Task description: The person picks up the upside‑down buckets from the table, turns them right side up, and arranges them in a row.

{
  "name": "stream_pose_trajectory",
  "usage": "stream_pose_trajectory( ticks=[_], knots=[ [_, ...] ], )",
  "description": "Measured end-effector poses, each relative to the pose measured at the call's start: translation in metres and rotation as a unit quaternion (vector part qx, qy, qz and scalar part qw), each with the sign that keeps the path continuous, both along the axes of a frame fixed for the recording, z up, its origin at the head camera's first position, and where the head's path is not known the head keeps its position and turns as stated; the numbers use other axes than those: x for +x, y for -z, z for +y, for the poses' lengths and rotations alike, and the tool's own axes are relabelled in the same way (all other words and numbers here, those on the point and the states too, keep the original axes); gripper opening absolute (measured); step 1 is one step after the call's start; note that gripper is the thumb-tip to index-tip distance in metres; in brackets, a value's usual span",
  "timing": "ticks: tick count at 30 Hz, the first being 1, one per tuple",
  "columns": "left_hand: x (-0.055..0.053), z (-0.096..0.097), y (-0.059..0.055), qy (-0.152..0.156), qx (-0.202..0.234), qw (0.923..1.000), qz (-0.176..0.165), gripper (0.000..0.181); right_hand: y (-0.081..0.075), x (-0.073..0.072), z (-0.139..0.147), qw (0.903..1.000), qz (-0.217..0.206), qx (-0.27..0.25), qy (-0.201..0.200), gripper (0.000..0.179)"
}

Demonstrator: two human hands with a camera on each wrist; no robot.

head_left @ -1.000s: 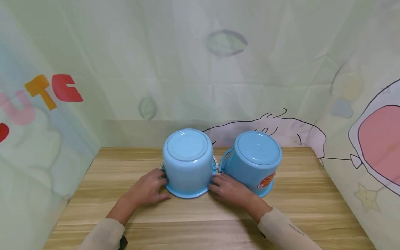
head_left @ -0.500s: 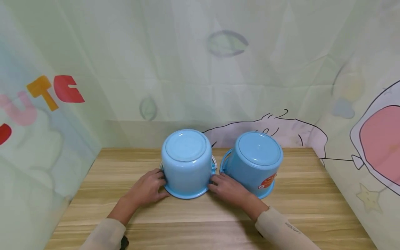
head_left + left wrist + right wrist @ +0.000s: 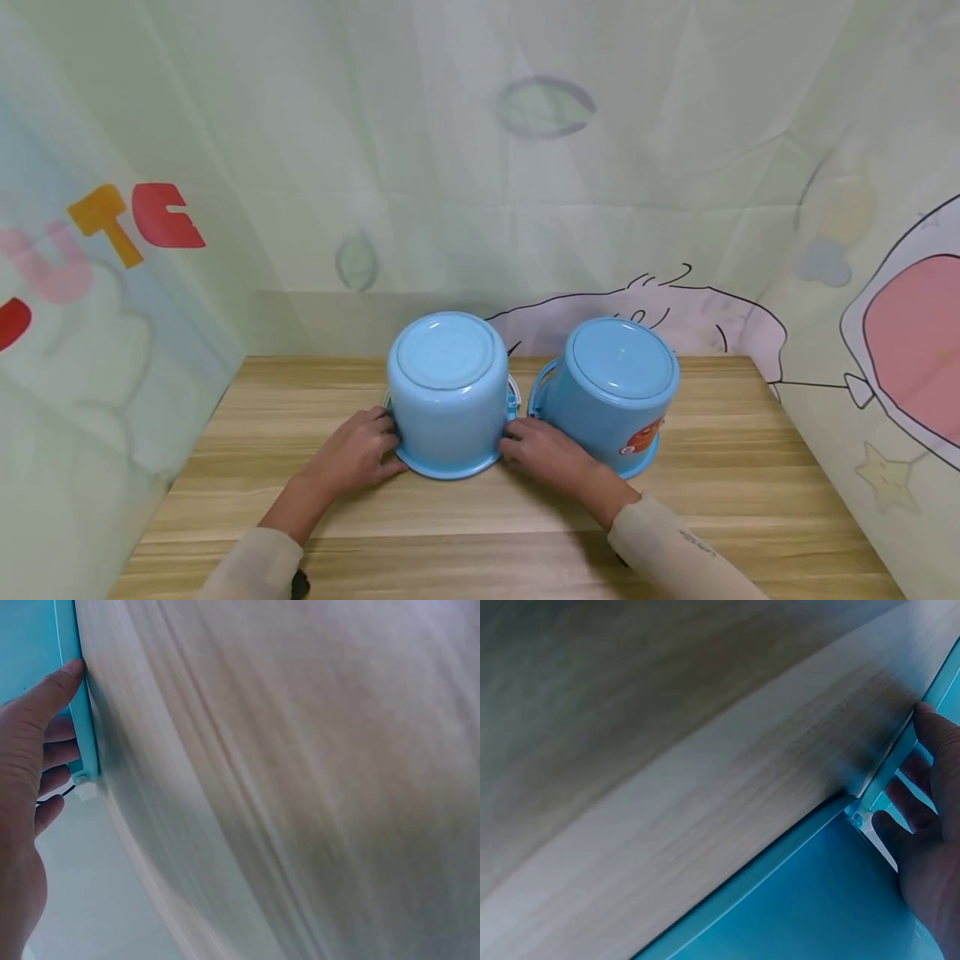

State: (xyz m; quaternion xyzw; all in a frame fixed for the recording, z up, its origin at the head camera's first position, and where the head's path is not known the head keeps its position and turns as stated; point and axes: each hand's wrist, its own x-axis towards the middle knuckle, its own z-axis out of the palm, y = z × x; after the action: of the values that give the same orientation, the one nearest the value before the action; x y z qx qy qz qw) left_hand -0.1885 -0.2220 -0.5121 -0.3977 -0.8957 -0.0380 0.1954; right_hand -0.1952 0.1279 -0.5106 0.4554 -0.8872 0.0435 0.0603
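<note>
Two light blue plastic buckets stand upside down on the wooden table, their bases facing up. My left hand (image 3: 358, 452) is at the left side of the left bucket (image 3: 450, 417); in the left wrist view its thumb (image 3: 64, 679) lies on the rim, with the fingers on the far side. On the opposite side my right hand (image 3: 546, 454) grips the same rim, thumb and fingers around it in the right wrist view. The right bucket (image 3: 618, 367) bears a red sticker and leans slightly in view, just beyond the right hand. Its rim (image 3: 742, 900) shows close below that hand.
The wooden table (image 3: 435, 558) ends at a printed cloth backdrop (image 3: 420, 167) behind and on both sides. A white handle (image 3: 514, 390) hangs at the left bucket's right side, and a blue handle (image 3: 537, 390) at the right bucket's left side.
The left bucket has shifted very slightly left relative to the right bucket, with both hands staying at its rim. The right bucket stands where it was.
</note>
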Motion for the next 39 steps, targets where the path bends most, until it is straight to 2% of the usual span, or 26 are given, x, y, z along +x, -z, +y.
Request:
stream_pose_trajectory(
  ticks=[6, 13, 20, 27, 33, 39],
  knots=[
    [0.002, 0.001, 0.001, -0.003, -0.004, 1.0, 0.005, 0.038, 0.001, 0.0, -0.001, 0.9999, 0.004, -0.012, 0.005, 0.017],
    [0.005, 0.001, 0.0, -0.009, -0.004, 0.9998, -0.02, 0.034, 0.002, 0.0, -0.003, 0.9998, 0.003, -0.021, 0.005, 0.019],
    [0.006, 0.003, -0.001, -0.014, -0.001, 0.9996, -0.026, 0.031, 0.003, -0.002, -0.004, 0.9996, 0.02, -0.02, 0.004, 0.013],
    [0.007, 0.003, -0.001, -0.018, 0.005, 0.999, -0.042, 0.029, 0.006, -0.002, -0.006, 0.9997, 0.009, -0.017, 0.017, 0.013],
    [0.007, 0.004, 0.0, -0.029, 0.011, 0.9978, -0.058, 0.029, 0.008, 0.0, -0.008, 0.9987, 0.001, -0.032, 0.038, 0.012],
    [0.008, 0.006, -0.001, -0.048, 0.014, 0.9962, -0.071, 0.03, 0.011, -0.001, -0.009, 0.9981, 0.009, -0.042, 0.043, 0.013]
  ],
)
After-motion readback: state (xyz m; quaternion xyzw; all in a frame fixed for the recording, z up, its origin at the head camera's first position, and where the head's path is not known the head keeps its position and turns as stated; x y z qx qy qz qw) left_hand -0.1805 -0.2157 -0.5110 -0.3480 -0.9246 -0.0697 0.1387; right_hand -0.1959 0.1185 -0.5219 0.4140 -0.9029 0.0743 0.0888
